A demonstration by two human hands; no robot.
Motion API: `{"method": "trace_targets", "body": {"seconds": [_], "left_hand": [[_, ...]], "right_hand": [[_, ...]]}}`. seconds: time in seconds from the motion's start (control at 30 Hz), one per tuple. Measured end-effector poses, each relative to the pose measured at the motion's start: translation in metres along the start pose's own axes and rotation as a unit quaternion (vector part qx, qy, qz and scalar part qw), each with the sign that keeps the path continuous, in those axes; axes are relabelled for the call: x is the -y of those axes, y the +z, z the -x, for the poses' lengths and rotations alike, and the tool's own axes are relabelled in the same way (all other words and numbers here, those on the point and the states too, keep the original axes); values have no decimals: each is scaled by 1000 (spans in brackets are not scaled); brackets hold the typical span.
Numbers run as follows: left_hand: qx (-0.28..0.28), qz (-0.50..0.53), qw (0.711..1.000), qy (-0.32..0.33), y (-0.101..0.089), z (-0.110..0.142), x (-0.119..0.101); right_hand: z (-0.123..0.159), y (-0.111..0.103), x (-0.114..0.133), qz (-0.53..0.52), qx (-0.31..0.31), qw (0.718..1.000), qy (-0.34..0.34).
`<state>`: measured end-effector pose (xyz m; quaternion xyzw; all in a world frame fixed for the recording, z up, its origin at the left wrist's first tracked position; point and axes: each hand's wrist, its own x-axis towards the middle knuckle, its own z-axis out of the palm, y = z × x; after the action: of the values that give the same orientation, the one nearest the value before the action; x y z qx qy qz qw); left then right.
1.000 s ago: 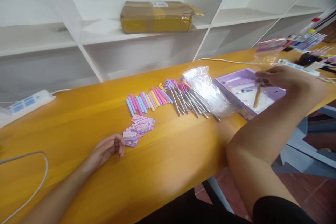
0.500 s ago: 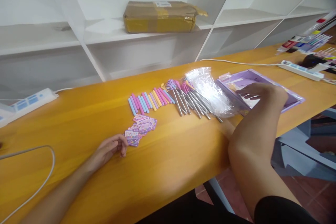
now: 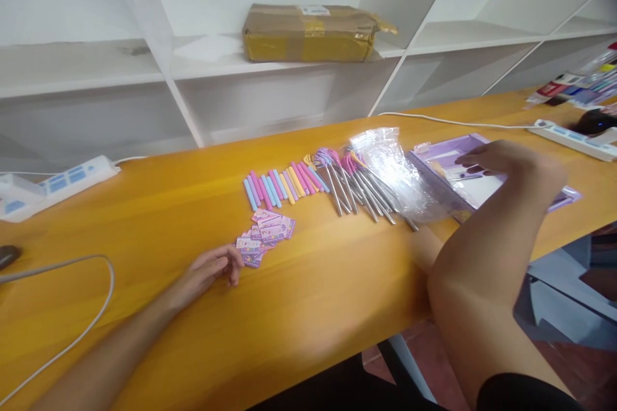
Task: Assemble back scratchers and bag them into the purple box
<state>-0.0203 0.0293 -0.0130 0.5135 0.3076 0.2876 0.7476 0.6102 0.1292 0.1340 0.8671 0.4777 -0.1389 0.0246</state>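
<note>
The fingers of the left hand (image 3: 216,268) are loosely curled, with gaps left between them, and nothing is seen to be gripped; the hand is rested on the table (image 3: 308,302), its fingertips set just beside a loose pile of purple cards (image 3: 274,229). The right hand (image 3: 482,162) is held over the purple box (image 3: 466,143), its fingers slightly bent and parted from the thumb, with nothing seen between them; whether the contents are touched cannot be told, as the hand is blurred. Below its fingertips, inside the box, a pen (image 3: 465,178) can be made out. Left of the box, and up against it, a crumpled clear bag (image 3: 388,157) is laid, its lower part spread near the metal rods (image 3: 371,198), which are topped with pink, purple and yellow. Next to these, pink, blue, purple and yellow sticks (image 3: 293,181) are lined up in a slanting row behind the cards. Farther out, white power strips are placed at the left (image 3: 72,181) and right (image 3: 573,140), and a taped parcel (image 3: 308,38) is kept on the shelf (image 3: 205,67).
</note>
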Motion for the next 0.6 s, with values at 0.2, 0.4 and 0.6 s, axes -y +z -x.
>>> {"method": "trace_targets", "body": {"seconds": [0.2, 0.4, 0.6], "left_hand": [[-8, -10, 1000, -4, 4, 1, -4], [-3, -14, 1000, -9, 5, 1, -5], [-3, -22, 1000, -10, 2, 0, -3]], "right_hand": [[17, -17, 47, -44, -19, 998, -28], [27, 2, 107, 22, 23, 988, -152], [17, 24, 133, 60, 68, 975, -204]]}}
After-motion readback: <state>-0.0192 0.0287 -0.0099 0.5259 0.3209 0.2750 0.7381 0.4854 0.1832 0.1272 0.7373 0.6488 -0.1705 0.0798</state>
